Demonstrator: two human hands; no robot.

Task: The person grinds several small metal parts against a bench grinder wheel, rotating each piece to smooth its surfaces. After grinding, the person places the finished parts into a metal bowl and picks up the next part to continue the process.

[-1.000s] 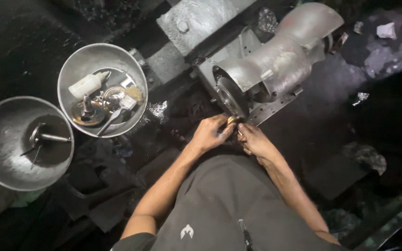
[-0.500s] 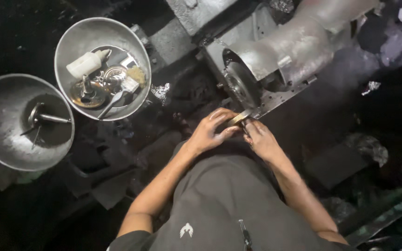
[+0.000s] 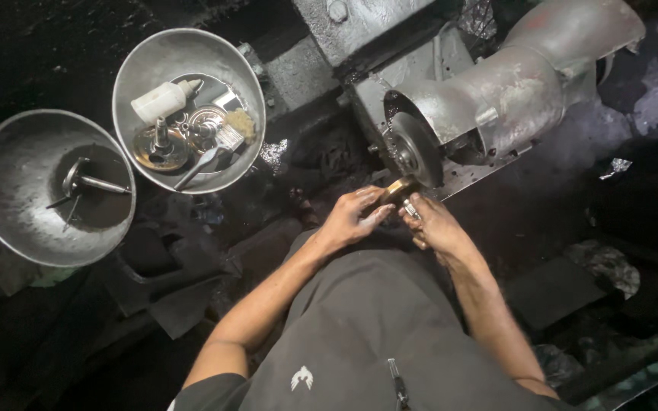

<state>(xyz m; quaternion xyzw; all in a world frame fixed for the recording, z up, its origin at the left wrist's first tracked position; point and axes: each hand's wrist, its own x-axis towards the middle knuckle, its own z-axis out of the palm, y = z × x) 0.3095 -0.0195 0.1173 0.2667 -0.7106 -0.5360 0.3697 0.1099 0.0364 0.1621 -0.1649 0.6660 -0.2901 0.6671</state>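
A small brass-coloured metal piece (image 3: 396, 190) is pressed against the lower edge of a round grinding wheel (image 3: 414, 149). My left hand (image 3: 350, 218) grips the piece from the left, fingers curled around it. My right hand (image 3: 434, 225) holds its other end from the right. Both hands meet just below the wheel. The wheel is mounted on a grey, dusty motor housing (image 3: 527, 76). My grey shirt fills the lower middle of the view.
A steel bowl (image 3: 135, 68) at upper left holds a white squeeze bottle (image 3: 163, 100), a brush and small metal parts. A second steel bowl (image 3: 17, 236) at far left holds a few metal pieces. Dark, grimy floor with scrap lies all around.
The view has shifted slightly. Both hands have stayed at the wheel's lower edge, still holding the brass piece against it.
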